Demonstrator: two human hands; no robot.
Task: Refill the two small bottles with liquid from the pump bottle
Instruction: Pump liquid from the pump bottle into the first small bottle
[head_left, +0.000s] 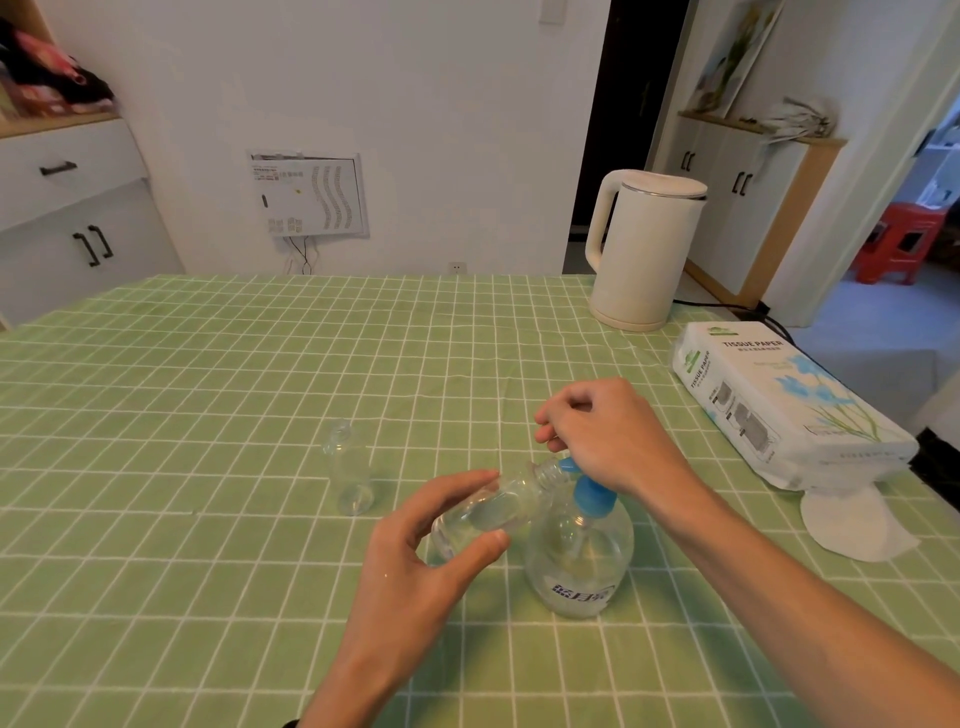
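A clear pump bottle (579, 566) with a blue pump head stands on the green checked tablecloth near the front. My right hand (608, 436) rests on top of the pump head with loosely curled fingers. My left hand (415, 545) grips a small clear bottle (498, 506), tilted, its open neck held right at the blue spout. A little liquid lies inside it. The second small clear bottle (349, 470) stands upright and uncapped to the left, apart from both hands.
A white electric kettle (641, 254) stands at the back right with its cord trailing off the table. A tissue paper pack (779, 402) lies along the right edge, a loose tissue (852, 525) below it. White cabinets stand behind.
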